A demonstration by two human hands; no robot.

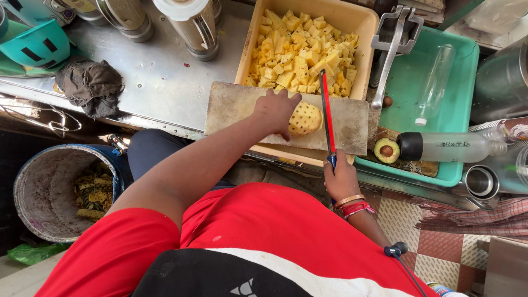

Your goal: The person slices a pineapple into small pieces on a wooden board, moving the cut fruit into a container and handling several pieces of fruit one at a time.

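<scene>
Left hand [277, 108] gripping peeled pineapple [305, 118] on cutting board [231, 105], right hand [339, 177] closed around knife [327, 118] near board's right edge.

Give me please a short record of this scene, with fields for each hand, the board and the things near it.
Left hand: presses a peeled pineapple piece onto the cutting board
Right hand: holds a red-bladed knife, blade beside the pineapple
Board: lies across a yellow tub of pineapple cubes
Right of board: green tray, halved avocado
Below left: bucket with peelings
</scene>
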